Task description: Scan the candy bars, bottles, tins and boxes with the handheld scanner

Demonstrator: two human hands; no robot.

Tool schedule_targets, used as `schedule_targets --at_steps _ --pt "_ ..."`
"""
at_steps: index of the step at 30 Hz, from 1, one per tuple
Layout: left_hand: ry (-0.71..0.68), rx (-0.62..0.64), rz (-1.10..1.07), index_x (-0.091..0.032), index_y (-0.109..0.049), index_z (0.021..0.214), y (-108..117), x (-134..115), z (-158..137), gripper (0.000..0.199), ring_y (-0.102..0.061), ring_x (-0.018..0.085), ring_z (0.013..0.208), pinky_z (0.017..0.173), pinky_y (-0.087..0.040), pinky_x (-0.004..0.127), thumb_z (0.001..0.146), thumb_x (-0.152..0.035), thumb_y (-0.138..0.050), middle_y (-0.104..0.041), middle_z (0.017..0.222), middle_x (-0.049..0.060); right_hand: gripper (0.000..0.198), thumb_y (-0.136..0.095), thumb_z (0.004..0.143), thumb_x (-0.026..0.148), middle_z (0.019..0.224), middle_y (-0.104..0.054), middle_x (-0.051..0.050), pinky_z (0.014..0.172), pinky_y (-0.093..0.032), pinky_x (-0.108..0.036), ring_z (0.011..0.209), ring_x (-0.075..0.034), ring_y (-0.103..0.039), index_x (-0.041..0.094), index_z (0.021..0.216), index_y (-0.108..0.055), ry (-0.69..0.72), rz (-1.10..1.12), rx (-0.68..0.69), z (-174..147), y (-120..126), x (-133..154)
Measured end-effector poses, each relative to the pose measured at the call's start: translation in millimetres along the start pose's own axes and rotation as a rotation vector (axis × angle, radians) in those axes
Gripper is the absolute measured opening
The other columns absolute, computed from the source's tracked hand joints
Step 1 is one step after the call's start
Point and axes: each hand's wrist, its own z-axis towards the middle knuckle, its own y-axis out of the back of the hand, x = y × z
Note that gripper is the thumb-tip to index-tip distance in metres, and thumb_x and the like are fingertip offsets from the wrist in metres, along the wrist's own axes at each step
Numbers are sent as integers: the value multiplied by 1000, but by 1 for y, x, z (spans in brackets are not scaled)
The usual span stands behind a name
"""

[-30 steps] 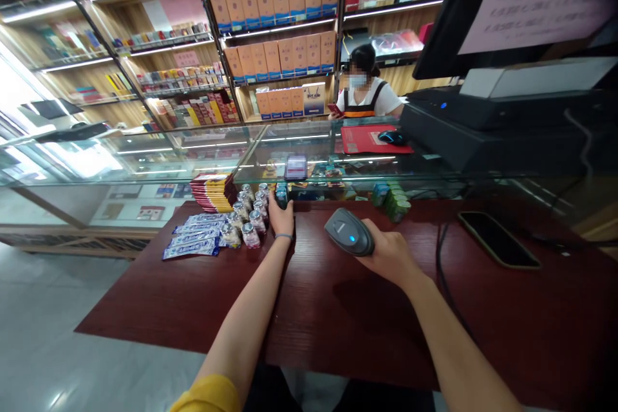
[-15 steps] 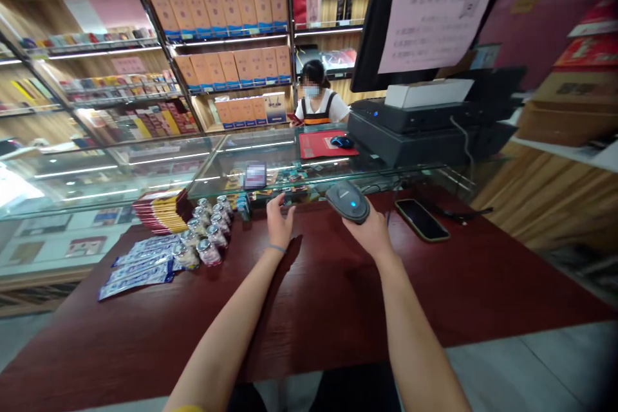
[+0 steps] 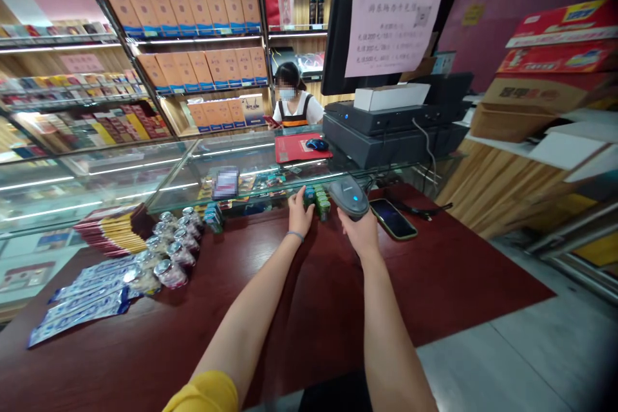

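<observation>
My right hand (image 3: 361, 230) is wrapped around a dark grey barcode scanner (image 3: 348, 198) with a lit blue light, held above the dark red table. Beside a short row of small green packs (image 3: 322, 202), my left hand (image 3: 299, 214) has its thumb and fingers apart. A small blue pack (image 3: 309, 194) stands right at its fingertips; whether they touch it I cannot make out. Another row of blue packs (image 3: 213, 217) is further left, beside several small jars with silver lids (image 3: 179, 252).
Blue-white sachets (image 3: 84, 299) and a stack of maroon-and-yellow packs (image 3: 113, 232) lie at left. A phone (image 3: 393, 219) rests right of the scanner. Behind the table are a glass counter (image 3: 168, 167), a monitor (image 3: 333, 45) and a seated person (image 3: 295, 106).
My view has turned to the right. The left hand has moved right along the counter to the green and blue packs, nearer the scanner, which stays in my right hand.
</observation>
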Motion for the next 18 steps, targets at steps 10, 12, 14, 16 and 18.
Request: schedule_targets --at_steps 10,12,14,16,18 --pt "-64 15 -13 -21 -62 114 5 -3 3 38 -60 23 96 97 -48 42 80 -6 -66 -61 104 7 41 -65 81 52 89 -77 -9 70 -57 -37 84 -30 -74 22 109 -66 -81 121 -27 -1 0 5" --pt "-28 -30 -61 -21 -61 113 15 -8 -2 36 -59 20 89 91 -50 38 80 -9 -69 -61 98 5 43 -64 81 52 89 -77 -10 70 -57 -37 84 -30 -74 21 111 -66 -79 111 -20 -2 0 5" --pt "7 -75 -134 -22 -58 116 32 -14 -8 36 -59 18 86 86 -51 35 83 -15 -70 -61 99 5 46 -64 81 53 90 -77 -11 70 -56 -38 83 -31 -74 21 113 -66 -77 97 -14 -2 -1 7" --pt "31 -114 -221 -22 -55 122 57 -17 -17 38 -62 17 89 85 -52 33 87 -22 -68 -62 104 5 49 -64 81 54 91 -77 -11 70 -56 -39 82 -31 -74 20 116 -66 -71 76 -2 -3 -3 8" --pt "54 -154 -287 -24 -52 126 88 -18 -26 41 -63 16 92 86 -52 32 89 -28 -68 -62 107 5 50 -64 80 54 90 -78 -11 70 -56 -40 81 -32 -74 20 118 -66 -61 41 21 -4 -5 10"
